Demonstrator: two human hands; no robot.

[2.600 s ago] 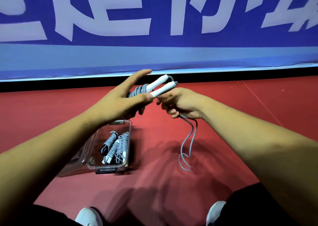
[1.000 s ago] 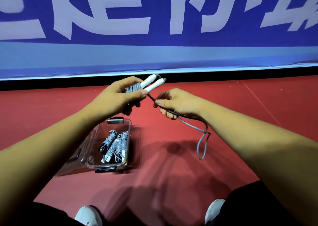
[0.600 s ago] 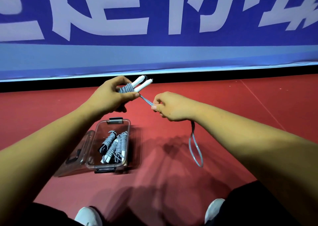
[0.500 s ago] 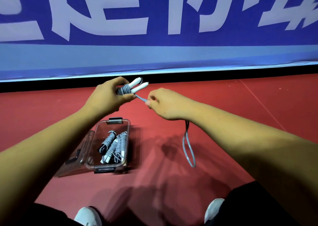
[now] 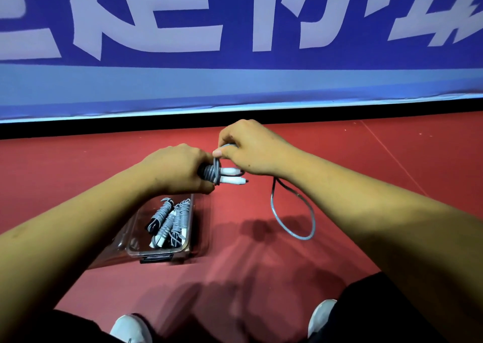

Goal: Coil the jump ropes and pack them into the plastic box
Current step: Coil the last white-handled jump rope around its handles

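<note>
Left hand (image 5: 175, 171) grips the jump rope (image 5: 218, 175) bundle by its white handles (image 5: 231, 175), steadying it for winding. Right hand (image 5: 251, 146) pinches the cord, laying a turn; a slack loop (image 5: 292, 212) hangs. Plastic box (image 5: 162, 251) sits below on the floor, holding coiled ropes (image 5: 170, 221).

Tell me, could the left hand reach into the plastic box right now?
Probably yes: the plastic box lies open just below the left hand, nothing between. But that hand grips the half-coiled jump rope.
</note>
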